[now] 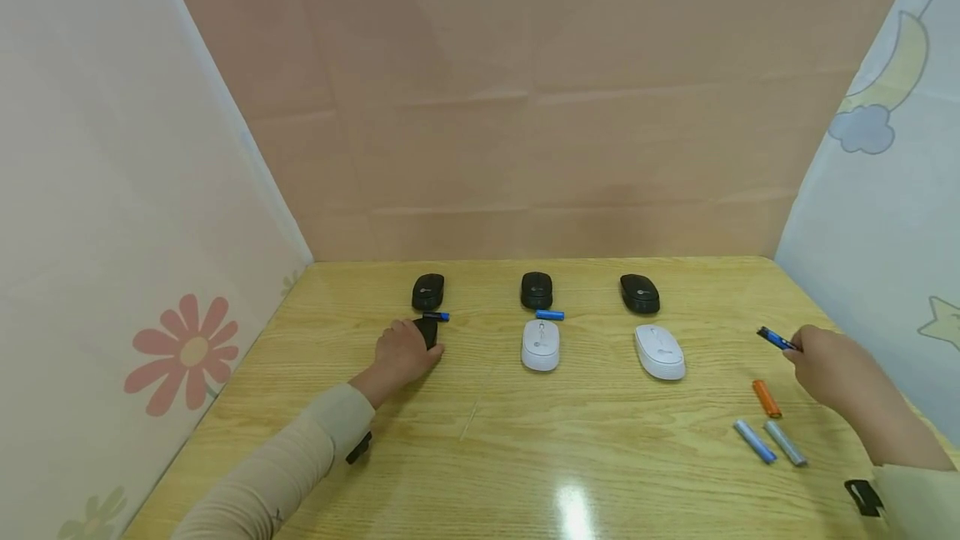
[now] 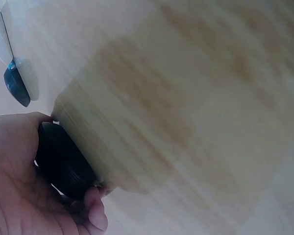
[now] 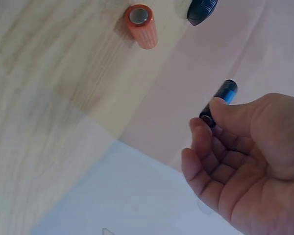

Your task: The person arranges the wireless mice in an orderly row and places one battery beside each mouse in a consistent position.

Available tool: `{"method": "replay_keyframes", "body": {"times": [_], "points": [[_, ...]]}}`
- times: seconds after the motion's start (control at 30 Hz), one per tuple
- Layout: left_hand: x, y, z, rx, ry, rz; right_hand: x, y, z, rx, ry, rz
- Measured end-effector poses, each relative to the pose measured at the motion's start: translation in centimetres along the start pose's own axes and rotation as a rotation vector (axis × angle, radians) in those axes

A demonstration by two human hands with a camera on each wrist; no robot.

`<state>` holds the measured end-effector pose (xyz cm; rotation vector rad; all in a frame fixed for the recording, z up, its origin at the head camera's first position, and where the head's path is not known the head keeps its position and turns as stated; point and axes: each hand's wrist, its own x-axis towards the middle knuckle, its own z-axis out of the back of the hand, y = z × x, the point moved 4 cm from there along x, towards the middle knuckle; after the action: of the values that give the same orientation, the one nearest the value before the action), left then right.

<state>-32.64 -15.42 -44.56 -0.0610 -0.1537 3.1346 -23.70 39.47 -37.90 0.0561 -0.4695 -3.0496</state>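
"Any readable lettering?"
"None. The black mouse (image 1: 428, 292) beyond the left hand (image 1: 405, 352) bears a pale mark, too small to read."
"And the white mouse (image 1: 541, 348) to that hand's right?"
"A faint mark, equally illegible."
"The battery (image 3: 228, 93) in the right hand (image 3: 250, 152)?"
"I can't read any print there."

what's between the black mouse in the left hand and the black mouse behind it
In the head view, a black-and-blue cylindrical battery lies beyond the held mouse.

The gripped mouse (image 2: 66, 161) is black, the pinched battery (image 3: 228, 92) black and blue, one loose battery (image 1: 767, 398) orange, the worktop (image 1: 420, 473) yellowish wood-grained.
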Motion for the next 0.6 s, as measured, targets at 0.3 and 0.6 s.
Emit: {"method": "replay_keyframes", "body": {"times": [0.3,0.6], "points": [[-0.2,-0.1,0.2,0.014,0.001,0.000,2.1,2.1,0.3,-0.090,-0.120,0.101],[-0.1,-0.1,0.0,0.026,-0.011,-0.003,4.2,4.0,-0.2,-0.198,-0.209,0.197]]}}
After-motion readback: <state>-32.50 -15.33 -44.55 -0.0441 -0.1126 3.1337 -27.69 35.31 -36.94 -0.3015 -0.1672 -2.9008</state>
